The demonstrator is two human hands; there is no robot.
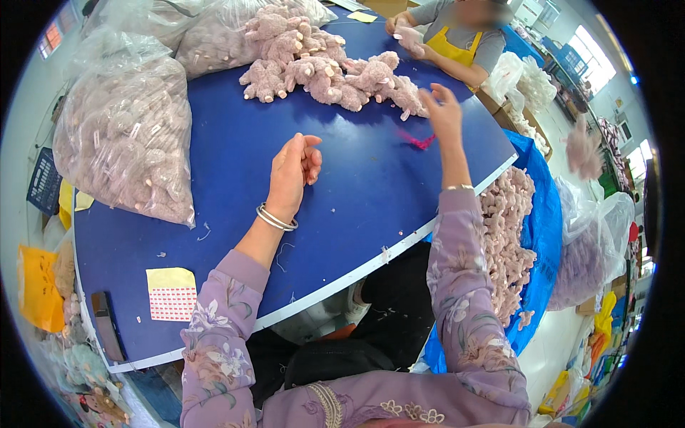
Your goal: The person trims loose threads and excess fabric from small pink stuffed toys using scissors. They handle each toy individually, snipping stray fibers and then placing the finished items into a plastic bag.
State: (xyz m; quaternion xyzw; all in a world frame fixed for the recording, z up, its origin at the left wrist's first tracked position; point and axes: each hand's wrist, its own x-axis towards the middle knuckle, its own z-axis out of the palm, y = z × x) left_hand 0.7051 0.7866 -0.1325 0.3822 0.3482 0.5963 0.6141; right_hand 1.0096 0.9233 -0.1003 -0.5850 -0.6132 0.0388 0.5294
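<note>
My left hand (pixel 294 170) hovers above the blue table (pixel 342 185), its fingers loosely curled and nothing visible in them. Raised at the right, my right hand (pixel 444 114) has its fingers bent and apart, with no toy in it. Beside its fingers, to the left, lies the near end of a pile of pale pink plush toys (pixel 314 75). Just below that hand is a small bright pink thing (pixel 421 143), too blurred to name. Far to the right a blurred pinkish fluffy thing (pixel 584 148) appears in the air, beyond the table's edge.
A clear bag of plush toys (pixel 128 135) stands at the left. Near the front lie a sticker sheet (pixel 171 294) and a dark phone-like object (pixel 107 324). A blue sack (pixel 546 214) of small pink plush pieces (pixel 506 235) sits beside my right arm. Across the table, a person in a yellow apron (pixel 457 46) handles a pink piece.
</note>
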